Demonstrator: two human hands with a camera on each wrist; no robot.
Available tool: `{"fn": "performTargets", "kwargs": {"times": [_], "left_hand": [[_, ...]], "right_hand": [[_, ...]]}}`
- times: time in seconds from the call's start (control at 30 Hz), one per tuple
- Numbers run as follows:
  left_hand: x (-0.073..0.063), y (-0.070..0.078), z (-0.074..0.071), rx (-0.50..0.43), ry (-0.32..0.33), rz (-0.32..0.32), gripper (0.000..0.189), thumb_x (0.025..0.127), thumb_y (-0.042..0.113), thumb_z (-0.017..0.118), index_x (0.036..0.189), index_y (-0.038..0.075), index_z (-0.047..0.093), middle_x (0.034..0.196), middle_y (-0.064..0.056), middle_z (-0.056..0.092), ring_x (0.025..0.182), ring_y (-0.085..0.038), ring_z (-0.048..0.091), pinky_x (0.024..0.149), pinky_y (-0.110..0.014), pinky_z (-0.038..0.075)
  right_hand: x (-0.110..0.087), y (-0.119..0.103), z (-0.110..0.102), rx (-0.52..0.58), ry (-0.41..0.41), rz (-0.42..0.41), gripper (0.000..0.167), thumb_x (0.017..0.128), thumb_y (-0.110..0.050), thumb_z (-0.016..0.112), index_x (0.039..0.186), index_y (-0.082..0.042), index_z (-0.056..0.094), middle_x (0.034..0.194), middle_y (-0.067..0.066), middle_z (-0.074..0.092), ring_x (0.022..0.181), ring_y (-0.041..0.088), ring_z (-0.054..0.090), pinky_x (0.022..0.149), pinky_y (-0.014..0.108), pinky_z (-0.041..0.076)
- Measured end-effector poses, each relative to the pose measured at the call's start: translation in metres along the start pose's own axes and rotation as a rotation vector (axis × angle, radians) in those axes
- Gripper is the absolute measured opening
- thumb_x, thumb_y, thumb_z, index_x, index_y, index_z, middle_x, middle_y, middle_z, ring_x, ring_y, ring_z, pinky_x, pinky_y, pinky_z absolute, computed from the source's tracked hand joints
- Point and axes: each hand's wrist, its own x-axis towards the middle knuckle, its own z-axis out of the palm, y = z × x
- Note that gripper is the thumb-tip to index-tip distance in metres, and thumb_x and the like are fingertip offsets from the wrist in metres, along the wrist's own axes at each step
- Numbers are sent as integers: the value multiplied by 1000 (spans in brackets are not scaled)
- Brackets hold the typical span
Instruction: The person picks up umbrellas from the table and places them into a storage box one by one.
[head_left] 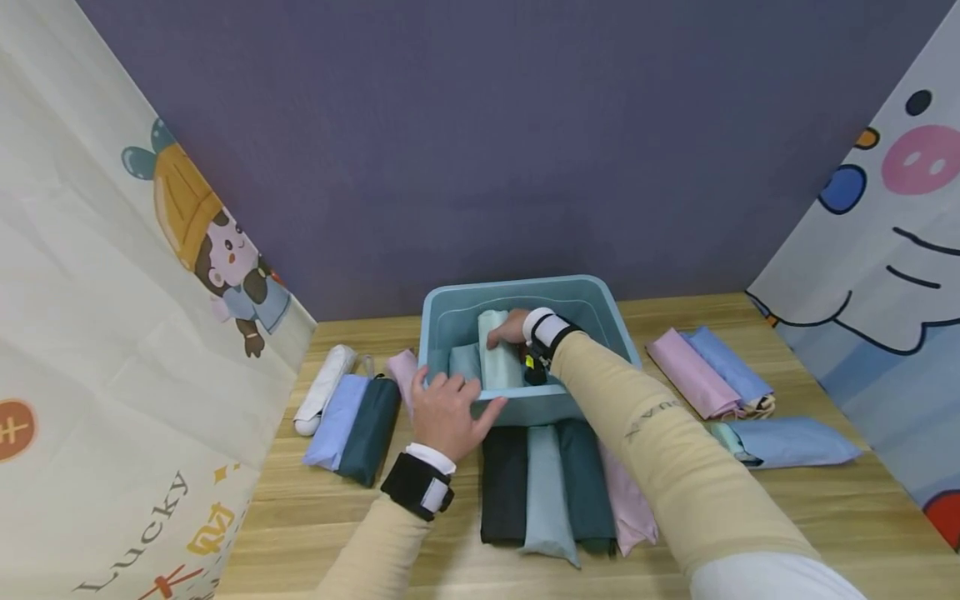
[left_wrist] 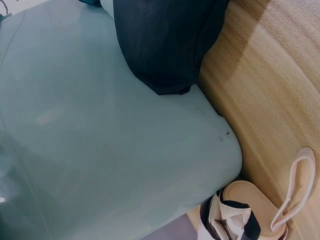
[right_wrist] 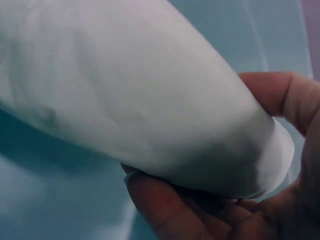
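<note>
In the head view my right hand [head_left: 509, 329] reaches into a blue-green plastic bin [head_left: 525, 408] and grips a pale mint folded umbrella [head_left: 498, 354]. Thumb and fingers lie on opposite sides of its end in the right wrist view, where the umbrella [right_wrist: 150, 95] fills much of the picture. A grey-blue folded umbrella [head_left: 464, 362] lies left of it in the bin. My left hand [head_left: 448, 414] is at the bin's front left corner, fingers spread over the rim and thumb out to the side. The left wrist view shows the bin's outer wall [left_wrist: 115, 140] but not the hand.
In front of the bin lie a black umbrella [head_left: 504, 487], a grey-blue one [head_left: 549, 492], a dark green one [head_left: 588, 483] and a pink one [head_left: 628, 504]. Several more lie left, including a periwinkle one [head_left: 337, 421]. At right are a pink one [head_left: 693, 373] and blue ones [head_left: 795, 441].
</note>
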Motion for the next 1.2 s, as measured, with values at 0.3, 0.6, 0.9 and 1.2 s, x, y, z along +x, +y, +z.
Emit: {"fn": "performTargets", "kwargs": {"times": [0.3, 0.6, 0.9, 1.2], "left_hand": [[-1, -1, 0, -16, 0, -5, 59, 89, 69, 42, 71, 16, 61, 72, -2, 64, 68, -25, 58, 95, -60, 37], [0, -2, 2, -26, 1, -1, 58, 89, 68, 43, 69, 16, 59, 66, -2, 58, 65, -24, 56, 95, -60, 36], [0, -3, 3, -31, 4, 1, 59, 89, 68, 42, 68, 16, 59, 66, -2, 59, 65, -24, 56, 95, -60, 36], [0, -3, 5, -25, 4, -1, 60, 89, 68, 42, 68, 16, 59, 65, -2, 59, 65, -24, 56, 94, -60, 37]], "right_hand": [[10, 5, 14, -111, -5, 52, 74, 80, -46, 67, 134, -2, 43, 120, 11, 53, 102, 23, 54, 84, 32, 48], [9, 5, 20, -280, -30, 41, 74, 84, -51, 61, 140, -5, 44, 133, 11, 50, 108, 24, 53, 90, 38, 46], [16, 5, 22, -93, -53, 69, 68, 83, -41, 66, 134, -1, 45, 120, 13, 53, 90, 23, 60, 76, 34, 53], [11, 4, 27, 91, -99, 87, 66, 86, -28, 65, 138, 0, 35, 117, 15, 47, 80, 22, 60, 66, 29, 55]]}}
